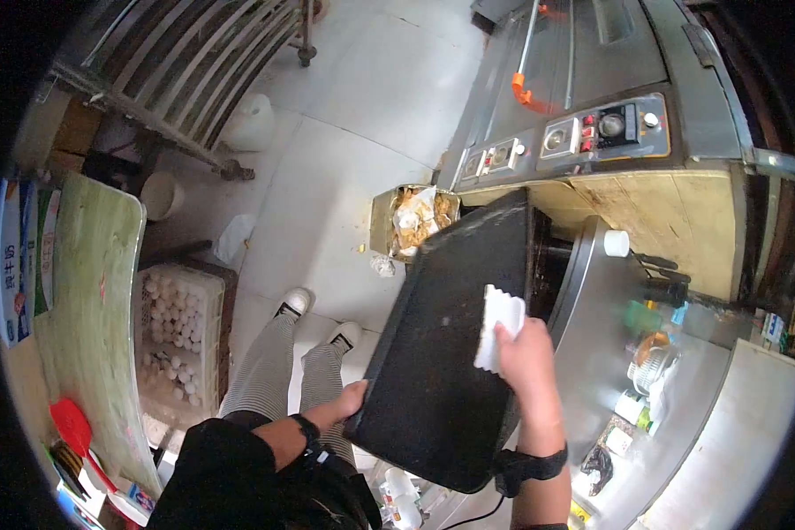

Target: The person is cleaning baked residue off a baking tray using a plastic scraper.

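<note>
A large black baking tray [442, 336] is held tilted in front of my body, its far end pointing towards the oven side. My left hand [352, 399] is closed on the tray's near left edge. In my right hand [523, 349] is a white dough scraper [499, 322] with a wavy edge, resting on or just over the tray's dark surface. Beyond the tray stands a square bin [382, 221] on the floor, with brown scraps and crumpled white paper in it.
At upper right is an oven with control panels [605, 131] and an orange-ended handle [523, 88]. A steel counter [583, 340] carrying small items runs along the right. Left are a crate of eggs [208, 340], a greenish board [88, 300], a red spatula [71, 426] and a metal rack [185, 71].
</note>
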Motion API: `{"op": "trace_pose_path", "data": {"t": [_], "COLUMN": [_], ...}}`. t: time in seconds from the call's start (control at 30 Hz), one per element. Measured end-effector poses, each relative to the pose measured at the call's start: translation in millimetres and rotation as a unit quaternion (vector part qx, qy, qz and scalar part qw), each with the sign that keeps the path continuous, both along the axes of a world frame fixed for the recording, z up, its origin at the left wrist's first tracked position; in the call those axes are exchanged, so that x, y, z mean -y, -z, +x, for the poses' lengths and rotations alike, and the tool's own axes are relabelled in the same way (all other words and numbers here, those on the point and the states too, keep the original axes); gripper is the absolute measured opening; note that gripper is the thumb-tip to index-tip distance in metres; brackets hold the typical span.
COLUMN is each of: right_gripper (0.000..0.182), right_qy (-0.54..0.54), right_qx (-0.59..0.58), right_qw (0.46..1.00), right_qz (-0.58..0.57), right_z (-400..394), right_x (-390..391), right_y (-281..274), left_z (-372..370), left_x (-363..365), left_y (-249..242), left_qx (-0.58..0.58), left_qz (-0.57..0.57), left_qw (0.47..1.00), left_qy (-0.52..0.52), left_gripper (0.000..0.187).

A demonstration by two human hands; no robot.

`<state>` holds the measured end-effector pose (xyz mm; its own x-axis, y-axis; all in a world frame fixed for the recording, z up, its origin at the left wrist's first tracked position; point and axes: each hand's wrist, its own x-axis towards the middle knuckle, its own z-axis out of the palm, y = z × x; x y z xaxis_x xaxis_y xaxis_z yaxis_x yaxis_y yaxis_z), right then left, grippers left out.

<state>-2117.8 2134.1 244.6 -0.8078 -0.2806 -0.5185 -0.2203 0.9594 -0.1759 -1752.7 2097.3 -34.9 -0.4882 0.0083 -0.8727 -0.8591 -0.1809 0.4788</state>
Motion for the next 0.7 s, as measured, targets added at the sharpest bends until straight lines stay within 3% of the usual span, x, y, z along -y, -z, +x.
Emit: {"op": "trace_pose_path", "data": {"t": [0.03,0.1,0.17,0.2,0.23,0.3,0.4,0.47,0.5,0.53,0.6,0.7], "right_gripper": [0.034,0.033,0.033,0.032,0.031,0.029,0.031,0.032,0.031,0.031,0.027,0.023], "right_qy": [-0.004,0.015,0.061,0.088,0.148,0.238,0.373,0.331,0.337,0.354,0.343,0.339], "right_qx": [0.002,0.039,0.050,0.048,0.097,0.121,0.168,0.100,0.086,0.099,0.094,0.073], "right_qw": [1.000,0.997,0.992,0.988,0.968,0.933,0.853,0.881,0.869,0.852,0.815,0.747], "right_qz": [-0.009,-0.058,-0.099,-0.116,-0.177,-0.242,-0.323,-0.323,-0.351,-0.371,-0.458,-0.568], "right_z": [7.8,22.9,35.7,42.0,45.7,65.4,91.8,106.7,117.5,125.1,130.8,127.1], "right_x": [-4.3,-9.0,-30.5,-41.6,-39.7,-61.2,-56.6,-44.8,-39.7,-32.0,-15.7,8.3], "right_y": [6.2,8.3,30.8,42.1,35.1,62.2,70.5,62.3,60.6,54.2,25.4,-13.0], "left_z": [24.9,15.4,27.9,5.0,27.1,6.7,-4.7,5.2,9.9,11.2,-12.1,15.4], "left_x": [-1.0,46.2,86.8,124.8,153.8,217.1,281.3,298.0,307.5,319.0,315.7,356.6], "left_y": [30.4,-41.0,-51.1,-91.1,-71.2,-115.0,-147.6,-164.0,-175.3,-193.1,-275.3,-276.2], "left_qx": [0.000,0.109,0.178,0.186,0.163,0.141,0.061,-0.027,-0.005,0.022,-0.023,-0.118], "left_qz": [0.026,0.052,0.030,-0.026,0.070,-0.018,-0.264,-0.309,-0.327,-0.340,-0.354,-0.349], "left_qw": [0.999,0.990,0.979,0.982,0.980,0.985,0.953,0.945,0.939,0.933,0.935,0.924], "left_qy": [-0.020,-0.078,-0.097,-0.016,-0.091,-0.094,0.139,0.108,0.112,0.116,0.006,-0.103], "left_gripper": [0.059,0.058,0.059,0.062,0.057,0.050,0.045,0.043,0.044,0.044,0.040,0.034]}}
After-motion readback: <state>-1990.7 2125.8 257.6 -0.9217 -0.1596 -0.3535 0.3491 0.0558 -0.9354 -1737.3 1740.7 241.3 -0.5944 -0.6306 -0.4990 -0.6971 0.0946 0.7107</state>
